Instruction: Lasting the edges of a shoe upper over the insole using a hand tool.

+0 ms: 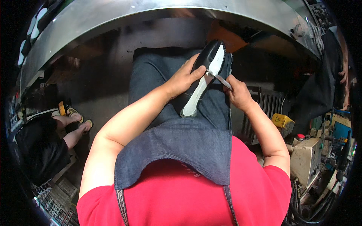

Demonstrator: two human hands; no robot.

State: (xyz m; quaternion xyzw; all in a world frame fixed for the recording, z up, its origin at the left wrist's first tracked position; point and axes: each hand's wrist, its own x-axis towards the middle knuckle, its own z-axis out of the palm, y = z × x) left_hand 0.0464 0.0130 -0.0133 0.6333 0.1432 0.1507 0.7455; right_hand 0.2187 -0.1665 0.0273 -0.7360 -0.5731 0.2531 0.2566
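Observation:
A black shoe (204, 59) lies bottom up across my lap, toe pointing away from me. Its underside has a long white strip (194, 98) that runs from toe to heel. My left hand (183, 80) is closed round the shoe's left side, with the thumb near the middle of the underside. In my right hand (240, 92) is a slim metal hand tool (220, 79), gripped by its lower end. The tool's tip meets the underside beside my left thumb; its exact shape there is hard to make out. A denim apron (177, 139) covers my lap.
A metal ledge (162, 10) curves across the far side. Pale-soled shoes (34, 27) sit at far left. Another person's legs (71, 135) show at left, a person's arm (344, 71) at far right. Machinery with a red button (300, 137) and a yellow box (282, 120) stand right.

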